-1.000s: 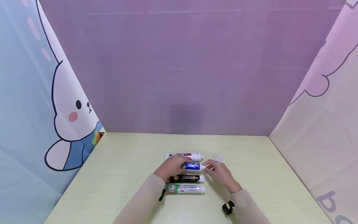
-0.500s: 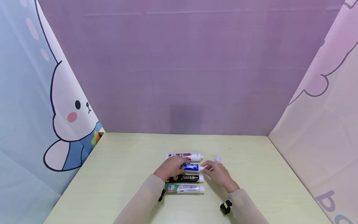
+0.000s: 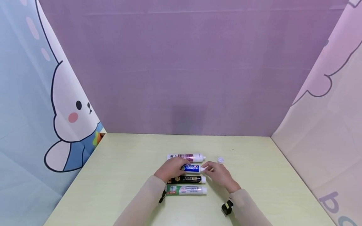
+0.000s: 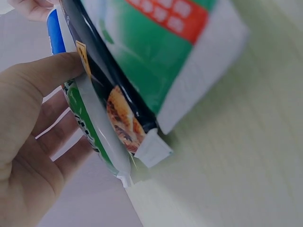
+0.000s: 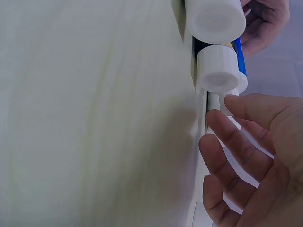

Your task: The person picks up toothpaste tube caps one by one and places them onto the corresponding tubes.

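A blue tube [image 3: 191,168] is gripped by the left hand [image 3: 171,168], with the thumb and fingers curled round its body from opposite sides. The white cap [image 3: 202,169] at the tube's right end is pinched between the thumb and forefinger of the right hand [image 3: 219,175]; the remaining fingers of that hand are loosely bent, as is shown from the right wrist.

The blue tube is placed third from the person in a row of four, all laid roughly parallel on a pale table [image 3: 118,175]. Nearest the person, a green and white tube [image 3: 189,190] is seen, followed by a black tube [image 3: 190,179]; both are closed with white caps. Beyond the blue tube, a white and maroon tube [image 3: 195,157] is partly covered by the left hand, its narrow white tip pointed to the right. Near that tip, apart from it, a small round lid [image 3: 220,160] is set on the table.

Black devices [image 3: 227,207] are worn at both wrists, below beige sleeves [image 3: 249,205]. The table is backed by a purple cloth [image 3: 192,69] and flanked on the left by a rabbit-printed curtain [image 3: 70,103].
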Motion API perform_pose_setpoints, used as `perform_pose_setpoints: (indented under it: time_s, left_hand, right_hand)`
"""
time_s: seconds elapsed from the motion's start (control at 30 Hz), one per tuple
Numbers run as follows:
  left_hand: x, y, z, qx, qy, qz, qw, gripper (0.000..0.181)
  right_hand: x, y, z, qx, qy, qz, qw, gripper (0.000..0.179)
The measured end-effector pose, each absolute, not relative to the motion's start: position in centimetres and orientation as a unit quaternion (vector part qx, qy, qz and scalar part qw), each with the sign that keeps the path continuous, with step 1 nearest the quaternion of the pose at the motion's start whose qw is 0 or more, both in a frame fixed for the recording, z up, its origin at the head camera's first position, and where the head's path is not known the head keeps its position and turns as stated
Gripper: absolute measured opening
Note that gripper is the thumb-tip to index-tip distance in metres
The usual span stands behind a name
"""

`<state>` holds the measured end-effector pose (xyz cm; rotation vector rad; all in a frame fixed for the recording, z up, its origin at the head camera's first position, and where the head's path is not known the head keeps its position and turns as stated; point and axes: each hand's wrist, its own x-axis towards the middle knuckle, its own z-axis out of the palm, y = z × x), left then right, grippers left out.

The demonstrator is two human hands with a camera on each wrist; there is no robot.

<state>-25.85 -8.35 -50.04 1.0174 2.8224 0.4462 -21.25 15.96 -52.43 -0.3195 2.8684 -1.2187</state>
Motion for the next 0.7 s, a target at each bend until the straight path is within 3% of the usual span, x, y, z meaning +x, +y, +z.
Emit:
perform_pose_setpoints:
  time_s: [0.7]
  left_hand:
    - [-25.89, -8.41, -50.46, 0.324, 0.936, 0.127, 0.054, 0.042]
  right_hand:
    - [-21.24, 15.53, -52.33, -0.095, 0.916, -0.391, 0.016, 0.019]
